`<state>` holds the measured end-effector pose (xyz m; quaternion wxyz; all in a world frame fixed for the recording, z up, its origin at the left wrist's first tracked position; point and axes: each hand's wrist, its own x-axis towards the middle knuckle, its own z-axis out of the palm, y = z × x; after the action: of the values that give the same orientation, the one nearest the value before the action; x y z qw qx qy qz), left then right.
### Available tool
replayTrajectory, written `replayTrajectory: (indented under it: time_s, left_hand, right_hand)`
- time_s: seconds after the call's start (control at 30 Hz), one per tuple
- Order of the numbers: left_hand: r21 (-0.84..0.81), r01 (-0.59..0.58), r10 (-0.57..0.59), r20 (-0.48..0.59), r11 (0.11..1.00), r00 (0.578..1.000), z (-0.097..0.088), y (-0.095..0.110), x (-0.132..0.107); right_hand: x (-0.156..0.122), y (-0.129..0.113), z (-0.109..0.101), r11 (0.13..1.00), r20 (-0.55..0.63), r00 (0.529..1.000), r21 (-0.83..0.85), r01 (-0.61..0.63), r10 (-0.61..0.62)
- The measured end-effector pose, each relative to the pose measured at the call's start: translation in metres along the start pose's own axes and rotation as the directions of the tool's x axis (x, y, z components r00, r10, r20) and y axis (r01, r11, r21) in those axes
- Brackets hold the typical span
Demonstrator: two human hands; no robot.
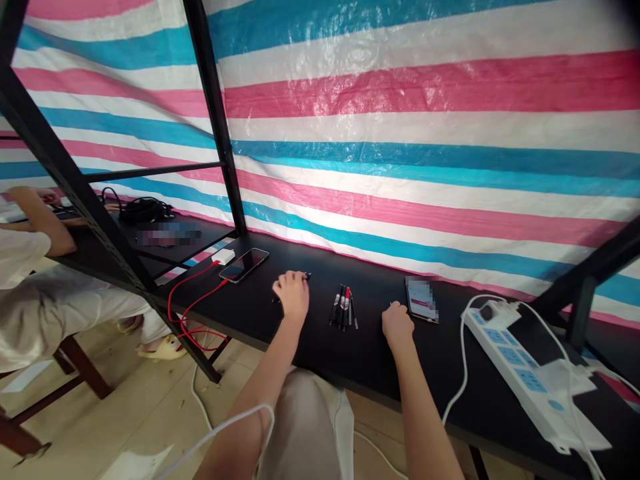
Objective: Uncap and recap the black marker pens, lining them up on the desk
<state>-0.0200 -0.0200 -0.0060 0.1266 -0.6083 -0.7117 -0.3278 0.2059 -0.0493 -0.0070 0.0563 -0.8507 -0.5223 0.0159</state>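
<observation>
My left hand [292, 295] is low over the black table, fingers curled round a dark pen [309, 275]. The pen's ends show on both sides of the fingers. To its right lies a loose bunch of markers and pens [343, 308], mostly black with white labels, one with a red part. My right hand [399, 325] is closed on the table to the right of the bunch. A tiny pale tip shows at its fingers, but I cannot make out what it holds. Just beyond that hand is a phone [421, 299] with a lit, blurred screen.
A dark-screened phone [245, 265] lies at the left beside a white charger [223, 257] and a red cable [181, 287]. A white power strip [520, 367] with cords is at the right. A black metal frame [215, 100] and another person's arm [37, 217] are at the left.
</observation>
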Motion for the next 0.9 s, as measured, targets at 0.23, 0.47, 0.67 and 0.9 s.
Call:
replayTrajectory:
  time_s: [0.23,0.47,0.67,0.9]
  left_hand:
    - [-0.183,-0.162,0.188,0.130,0.970,0.974,0.004,0.014,-0.002]
    - [-0.329,-0.317,0.418,0.307,0.890,0.855,-0.002,0.018,-0.006]
    - [-0.371,-0.332,0.468,0.381,0.867,0.797,0.004,0.019,-0.010]
    - [-0.395,-0.290,0.450,0.407,0.871,0.795,0.006,0.018,-0.011]
  right_hand:
    - [0.013,0.005,-0.005,0.998,0.170,0.985,0.054,0.009,-0.019]
    - [0.003,0.010,0.000,0.996,0.061,0.994,0.002,0.092,-0.091]
    - [-0.006,0.013,0.004,0.988,-0.096,0.984,0.022,0.152,-0.150]
    - [-0.001,0.014,0.004,0.981,-0.060,0.991,0.145,0.125,-0.118]
